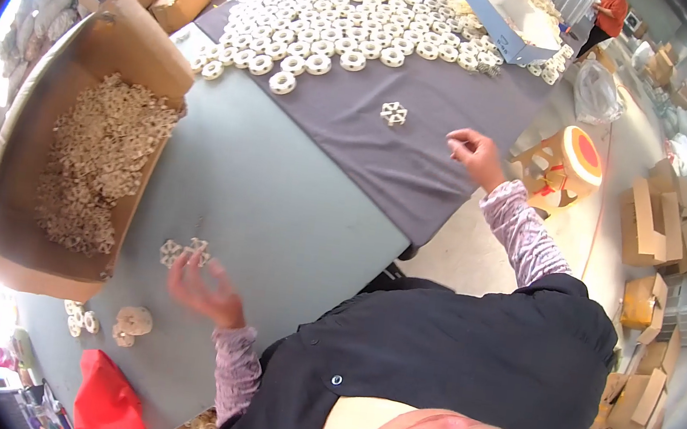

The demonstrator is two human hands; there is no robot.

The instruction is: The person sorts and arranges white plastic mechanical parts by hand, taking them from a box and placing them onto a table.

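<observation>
My left hand (210, 291), slightly blurred, is over the grey-green tabletop with its fingers stretched out and apart. At its fingertips lie small white spoked pieces (172, 253); whether the fingers touch them I cannot tell. My right hand (477, 157) is raised over the right edge of the dark grey cloth (345, 133), its fingers curled together. Anything inside that pinch is too small or hidden to make out. To its left, a single white six-spoked wheel-shaped piece (393, 113) lies on the cloth. Beyond it, many white rings (317, 64) cover the far part of the cloth.
A cardboard box (133, 219) of small beige pieces stands at left. Near it are stacked rings (133, 320) and a red cloth (108, 400). A blue-grey box (502, 37) sits among the far rings. An orange-topped stool (578, 153) stands right; another person (610, 20) is farther back.
</observation>
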